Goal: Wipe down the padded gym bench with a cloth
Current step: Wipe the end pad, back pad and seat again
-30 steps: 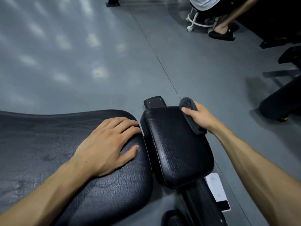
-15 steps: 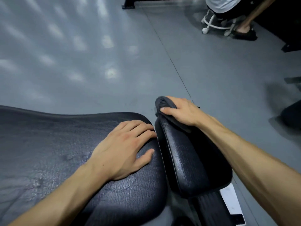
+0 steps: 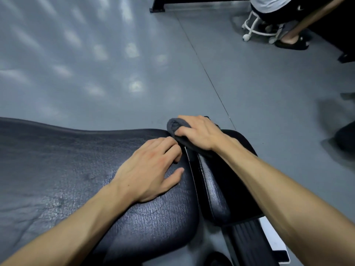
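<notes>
The dark cloth [image 3: 177, 129] has shifted from the small pad's [image 3: 215, 181] far right corner to its far left corner. Right hand [image 3: 197, 132] grips it, fingers curled. Left hand [image 3: 151, 167] stays flat, fingers loosely extended, on the main bench pad's [image 3: 67, 160] right end.

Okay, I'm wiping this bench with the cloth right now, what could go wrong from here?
1. The right hand works the cloth at the gap between the small pad and the large pad; cloth or fingers might catch there.
2. The left hand rests beside that gap, its fingertips close to the cloth, so a stroke may bump it.
3. The cloth is bunched, so it may skip patches.
</notes>
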Demonstrator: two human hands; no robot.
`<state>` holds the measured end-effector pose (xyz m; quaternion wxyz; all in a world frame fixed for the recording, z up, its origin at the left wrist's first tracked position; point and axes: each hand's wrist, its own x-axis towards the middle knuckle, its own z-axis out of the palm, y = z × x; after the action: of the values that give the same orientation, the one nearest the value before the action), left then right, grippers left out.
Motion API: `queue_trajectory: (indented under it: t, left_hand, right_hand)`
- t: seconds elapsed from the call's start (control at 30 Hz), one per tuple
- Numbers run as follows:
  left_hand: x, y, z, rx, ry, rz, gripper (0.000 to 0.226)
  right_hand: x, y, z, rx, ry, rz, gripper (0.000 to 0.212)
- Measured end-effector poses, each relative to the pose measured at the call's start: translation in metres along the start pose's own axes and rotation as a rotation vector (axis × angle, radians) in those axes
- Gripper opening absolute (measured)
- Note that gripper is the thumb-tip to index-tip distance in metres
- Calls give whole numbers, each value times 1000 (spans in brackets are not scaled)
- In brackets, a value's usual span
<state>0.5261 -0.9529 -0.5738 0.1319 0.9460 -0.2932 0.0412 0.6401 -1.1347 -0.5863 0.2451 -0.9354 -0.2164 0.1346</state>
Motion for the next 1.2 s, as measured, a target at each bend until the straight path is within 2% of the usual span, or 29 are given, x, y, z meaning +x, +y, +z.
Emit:
queue_trajectory:
  t: [0.2,0.3,0.37,0.57,0.67,0.87,0.97,1.07,1.2]
  left_hand:
    - [-1,-1,-2,-42,51,-51,17]
    - [-2,0,-2,-73,118,-129,19]
    - [-1,-1,-3,-73,131,-169,19]
    - [-1,-3,-1,-61,114,-155,20]
    - [0,-3,-1,-51,106,-176,18]
    - [-9,4,-8,-42,43,-161,10]
    - [-28,12,-21,-49,-65,-124,23]
    - [-63,19,-33,-13,-94,-90,30]
    - [-108,17,-40,53,-113,-154,45]
  right_hand:
    - [-12,-4,9,-66,55,12,28]
    - [-23,-6,11,-105,96,-35,33]
    - [-31,-9,13,-121,116,-77,29]
    - [-106,-13,19,-108,159,-186,25]
    - [-152,-17,25,-48,135,-162,34]
    - [-185,-21,35,-49,116,-136,37]
    - [-188,-24,31,-48,104,-116,37]
    - [-194,-30,28,-37,103,-109,34]
    - [-223,-32,26,136,86,-126,17]
